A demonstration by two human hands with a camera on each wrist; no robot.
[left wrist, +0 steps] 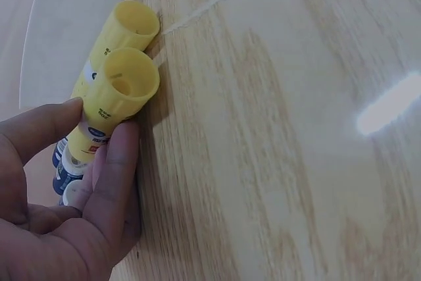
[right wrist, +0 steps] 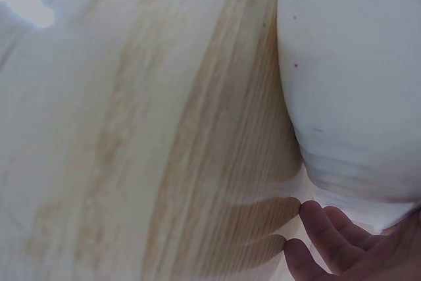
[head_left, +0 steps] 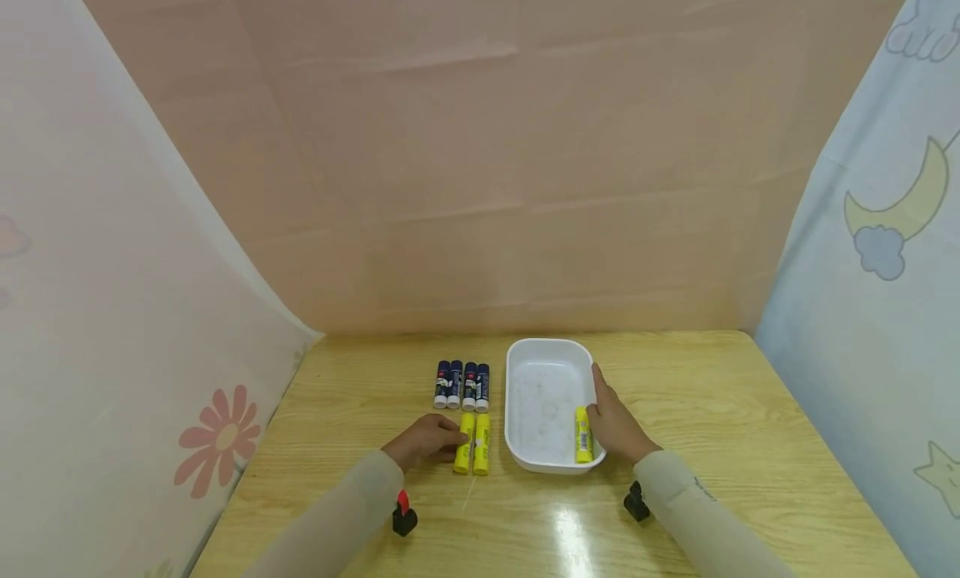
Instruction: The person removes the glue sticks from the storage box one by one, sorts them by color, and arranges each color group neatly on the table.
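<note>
Two yellow glue sticks lie side by side on the table, left of a white plastic tray [head_left: 547, 463]. My left hand [head_left: 429, 440] pinches the left yellow glue stick [head_left: 464, 445] between thumb and fingers; its hollow round end faces the camera in the left wrist view. Right beside it is the other yellow glue stick [head_left: 482, 446]. At the tray's right wall my right hand [head_left: 618, 424] grips the rim, with the thumb at the inner side and the fingers [right wrist: 325, 228] along the outside. Near that thumb, a third yellow glue stick [head_left: 583, 436] lies inside the tray.
Several dark blue glue sticks [head_left: 469, 386] with white ends lie in a row behind the yellow pair. The wooden table [head_left: 697, 411] meets a pinkish-brown cloth [head_left: 465, 186] at the back. Patterned cloths [head_left: 135, 253] hang on both sides.
</note>
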